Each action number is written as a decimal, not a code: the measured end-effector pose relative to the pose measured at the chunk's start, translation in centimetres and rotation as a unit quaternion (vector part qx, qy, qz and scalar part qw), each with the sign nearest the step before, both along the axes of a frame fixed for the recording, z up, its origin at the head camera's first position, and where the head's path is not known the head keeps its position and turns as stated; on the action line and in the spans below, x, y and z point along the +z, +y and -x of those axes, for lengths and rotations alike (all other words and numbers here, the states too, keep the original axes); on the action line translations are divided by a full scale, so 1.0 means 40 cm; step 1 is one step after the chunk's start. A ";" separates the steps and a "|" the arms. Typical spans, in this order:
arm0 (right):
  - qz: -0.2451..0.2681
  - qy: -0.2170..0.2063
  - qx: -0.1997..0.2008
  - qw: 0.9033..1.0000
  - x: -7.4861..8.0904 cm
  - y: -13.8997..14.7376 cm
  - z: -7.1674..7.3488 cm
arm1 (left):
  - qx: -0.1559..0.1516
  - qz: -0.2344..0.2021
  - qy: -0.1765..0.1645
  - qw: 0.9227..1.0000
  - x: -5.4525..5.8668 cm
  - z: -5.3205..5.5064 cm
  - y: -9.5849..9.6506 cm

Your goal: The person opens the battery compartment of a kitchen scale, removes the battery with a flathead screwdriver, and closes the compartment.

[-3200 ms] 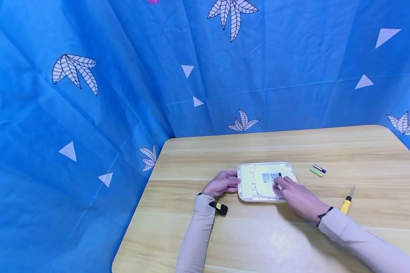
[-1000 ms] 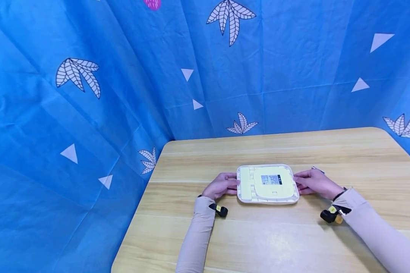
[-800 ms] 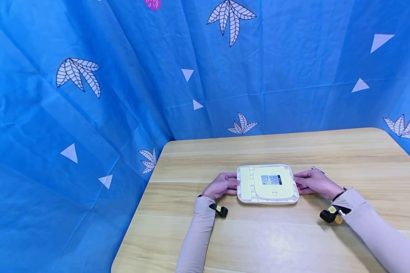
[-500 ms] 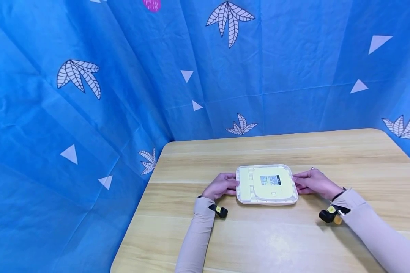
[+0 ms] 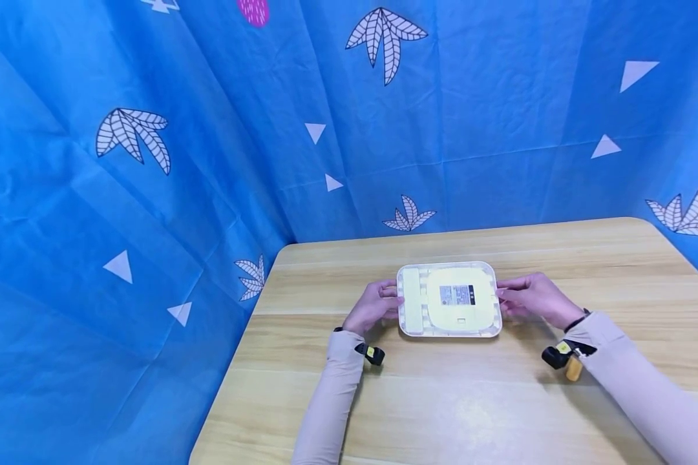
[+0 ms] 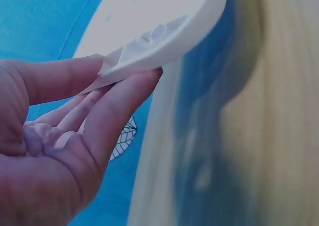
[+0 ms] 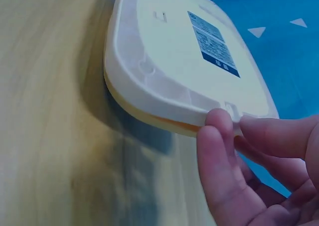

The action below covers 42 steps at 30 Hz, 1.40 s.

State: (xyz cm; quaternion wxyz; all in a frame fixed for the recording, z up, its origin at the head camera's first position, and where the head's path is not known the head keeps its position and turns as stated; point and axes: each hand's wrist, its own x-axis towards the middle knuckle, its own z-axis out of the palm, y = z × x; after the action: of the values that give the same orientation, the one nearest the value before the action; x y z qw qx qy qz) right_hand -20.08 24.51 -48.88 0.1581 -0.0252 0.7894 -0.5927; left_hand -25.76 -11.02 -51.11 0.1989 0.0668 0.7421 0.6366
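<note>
A flat white device (image 5: 464, 320) with rounded corners shows its underside, which bears a printed label (image 5: 455, 295) and a long panel at its left. My left hand (image 5: 375, 303) pinches its left edge, thumb on top and fingers beneath, as the left wrist view shows. At the opposite edge my right hand (image 5: 538, 300) pinches the device in the same manner. In the right wrist view the device (image 7: 169, 52) is off the table, with its shadow below, and an orange-yellow tint shows along its lower side.
A screwdriver's yellow-orange handle (image 5: 574, 369) lies by the right wrist, the rest of it covered by the arm. The wooden table (image 5: 442, 407) ends at a blue patterned curtain (image 5: 488, 110) behind and to the left. Two batteries seen earlier are hidden by the right hand.
My right hand has moved from the device's face to its right edge. Both hands have since raised the device off the table, and it sits higher in the head view.
</note>
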 end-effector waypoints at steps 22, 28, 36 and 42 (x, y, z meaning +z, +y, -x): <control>0.109 0.076 -0.039 0.990 0.020 -0.010 -0.019 | 0.033 -0.014 0.134 0.990 0.019 0.004 0.002; 0.190 0.071 -0.035 0.979 0.017 -0.006 -0.036 | 0.029 -0.022 0.142 0.989 0.015 -0.004 -0.001; 0.257 0.034 -0.031 0.965 0.012 0.001 -0.056 | 0.035 -0.038 0.144 0.988 0.012 -0.007 -0.003; 0.269 0.019 -0.033 0.962 0.001 -0.004 -0.061 | 0.018 -0.052 0.152 0.987 0.005 -0.013 0.003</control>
State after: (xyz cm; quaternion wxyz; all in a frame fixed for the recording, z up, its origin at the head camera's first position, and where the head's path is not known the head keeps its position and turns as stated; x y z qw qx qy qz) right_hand -17.64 24.36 -48.82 0.1106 -0.0515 0.6041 -0.7875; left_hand -25.26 -10.91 -50.90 0.0683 0.1600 0.7307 0.6601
